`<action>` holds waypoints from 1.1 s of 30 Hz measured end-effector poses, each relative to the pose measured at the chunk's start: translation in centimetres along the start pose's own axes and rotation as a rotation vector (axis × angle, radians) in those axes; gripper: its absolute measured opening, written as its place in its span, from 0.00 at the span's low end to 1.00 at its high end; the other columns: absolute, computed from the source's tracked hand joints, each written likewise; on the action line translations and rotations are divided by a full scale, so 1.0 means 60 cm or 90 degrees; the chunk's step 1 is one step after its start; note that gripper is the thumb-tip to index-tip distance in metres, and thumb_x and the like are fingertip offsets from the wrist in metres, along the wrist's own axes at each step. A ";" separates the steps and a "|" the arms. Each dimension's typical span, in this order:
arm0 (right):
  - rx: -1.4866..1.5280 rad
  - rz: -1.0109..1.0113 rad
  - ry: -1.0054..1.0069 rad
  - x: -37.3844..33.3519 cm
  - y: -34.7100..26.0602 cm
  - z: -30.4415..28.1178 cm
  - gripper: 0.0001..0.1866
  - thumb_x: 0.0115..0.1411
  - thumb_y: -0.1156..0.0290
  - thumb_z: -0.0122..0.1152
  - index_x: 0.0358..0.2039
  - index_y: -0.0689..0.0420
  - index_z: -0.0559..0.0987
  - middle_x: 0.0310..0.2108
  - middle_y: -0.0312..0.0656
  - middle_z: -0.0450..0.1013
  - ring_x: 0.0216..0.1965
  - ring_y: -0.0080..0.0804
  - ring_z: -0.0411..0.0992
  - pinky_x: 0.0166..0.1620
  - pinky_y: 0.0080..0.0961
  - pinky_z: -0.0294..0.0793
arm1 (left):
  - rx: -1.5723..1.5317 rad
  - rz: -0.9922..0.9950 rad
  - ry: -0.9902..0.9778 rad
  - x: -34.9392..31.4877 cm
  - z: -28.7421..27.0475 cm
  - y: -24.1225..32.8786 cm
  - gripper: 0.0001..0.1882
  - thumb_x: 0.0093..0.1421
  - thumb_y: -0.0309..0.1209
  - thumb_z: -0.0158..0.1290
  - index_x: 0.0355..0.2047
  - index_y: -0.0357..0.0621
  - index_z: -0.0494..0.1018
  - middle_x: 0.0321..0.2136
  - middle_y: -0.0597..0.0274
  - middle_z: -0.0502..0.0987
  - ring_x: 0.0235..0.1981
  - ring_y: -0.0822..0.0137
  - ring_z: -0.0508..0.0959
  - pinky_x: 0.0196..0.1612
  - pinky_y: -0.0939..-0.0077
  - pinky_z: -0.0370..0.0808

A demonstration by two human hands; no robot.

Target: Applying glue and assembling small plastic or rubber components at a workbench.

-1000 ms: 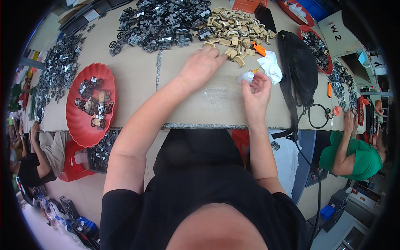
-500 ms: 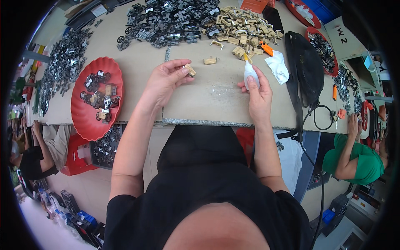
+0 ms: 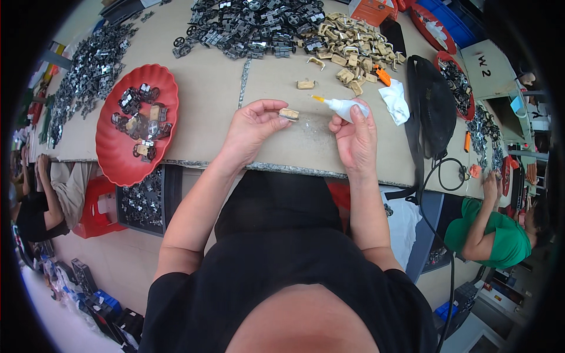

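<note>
Between the thumb and fingers of my left hand (image 3: 253,130) is a small tan plastic part (image 3: 289,114), held above the table. My right hand (image 3: 356,134) grips a white squeeze bottle (image 3: 347,109) with a yellow nozzle tip. The bottle is tilted, its tip pointing left toward the tan part and apart from it. Just beyond my hands one loose tan piece (image 3: 305,85) lies on the table. Further off is a heap of tan parts (image 3: 353,50), next to a pile of dark wheeled chassis pieces (image 3: 253,29).
A red scalloped dish (image 3: 112,159) with several assembled pieces stands at the left. On the right lie a white tissue (image 3: 394,101), an orange tool (image 3: 383,75) and a black bag (image 3: 431,100) with a strap and cable. Co-workers sit at both sides, one in a green shirt (image 3: 497,235).
My left hand has moved right and slightly down with the tan part. The bottle in my right hand has tipped from upright to leaning left, its nozzle nearer the part.
</note>
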State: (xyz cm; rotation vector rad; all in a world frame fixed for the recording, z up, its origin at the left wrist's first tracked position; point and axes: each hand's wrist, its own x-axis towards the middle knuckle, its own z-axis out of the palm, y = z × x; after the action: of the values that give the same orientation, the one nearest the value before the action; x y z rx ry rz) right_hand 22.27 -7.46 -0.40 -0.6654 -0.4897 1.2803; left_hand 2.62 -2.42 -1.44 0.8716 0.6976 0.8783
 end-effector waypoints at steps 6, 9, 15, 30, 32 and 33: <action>-0.107 -0.035 -0.010 -0.002 0.019 -0.003 0.12 0.57 0.72 0.56 0.40 0.58 0.68 0.33 0.38 0.69 0.29 0.20 0.66 0.30 0.17 0.66 | 0.014 0.035 -0.003 0.000 -0.003 -0.009 0.12 0.53 0.17 0.52 0.39 0.32 0.68 0.33 0.56 0.76 0.34 0.72 0.76 0.41 0.81 0.74; -0.211 -0.094 -0.014 -0.011 0.025 0.001 0.12 0.57 0.71 0.55 0.40 0.60 0.67 0.34 0.39 0.69 0.29 0.20 0.66 0.32 0.17 0.66 | 0.037 0.041 -0.003 0.003 -0.004 -0.012 0.12 0.53 0.17 0.51 0.40 0.32 0.68 0.32 0.56 0.76 0.33 0.72 0.76 0.40 0.82 0.74; -0.371 -0.177 -0.055 -0.022 0.032 0.012 0.13 0.57 0.71 0.55 0.40 0.62 0.66 0.35 0.40 0.67 0.30 0.21 0.66 0.34 0.16 0.67 | 0.045 0.031 0.008 0.003 -0.002 -0.009 0.12 0.54 0.17 0.51 0.40 0.32 0.67 0.32 0.55 0.76 0.32 0.72 0.76 0.38 0.84 0.73; -0.422 -0.191 -0.074 -0.022 0.033 0.013 0.11 0.57 0.73 0.55 0.38 0.63 0.67 0.35 0.38 0.66 0.33 0.19 0.65 0.37 0.15 0.65 | 0.067 0.033 0.005 0.002 -0.001 -0.009 0.12 0.54 0.18 0.51 0.40 0.32 0.68 0.31 0.57 0.76 0.31 0.74 0.76 0.38 0.85 0.73; -0.434 -0.199 -0.075 -0.021 0.033 0.014 0.11 0.57 0.73 0.55 0.38 0.63 0.67 0.34 0.38 0.66 0.33 0.19 0.65 0.37 0.15 0.65 | 0.070 0.030 0.009 0.002 0.000 -0.008 0.12 0.54 0.18 0.51 0.40 0.32 0.68 0.31 0.57 0.76 0.31 0.74 0.76 0.38 0.85 0.73; -0.435 -0.198 -0.077 -0.021 0.033 0.014 0.11 0.57 0.73 0.55 0.38 0.63 0.67 0.34 0.38 0.66 0.33 0.19 0.65 0.37 0.15 0.66 | 0.072 0.029 0.010 0.001 0.000 -0.008 0.12 0.54 0.18 0.51 0.40 0.32 0.68 0.31 0.58 0.76 0.31 0.74 0.76 0.38 0.85 0.73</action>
State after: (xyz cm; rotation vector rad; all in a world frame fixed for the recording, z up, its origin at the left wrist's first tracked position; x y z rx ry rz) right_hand 20.02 -8.26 -1.13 -1.0320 -1.1103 0.8472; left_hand 2.85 -2.53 -1.88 0.9856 0.7492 0.8938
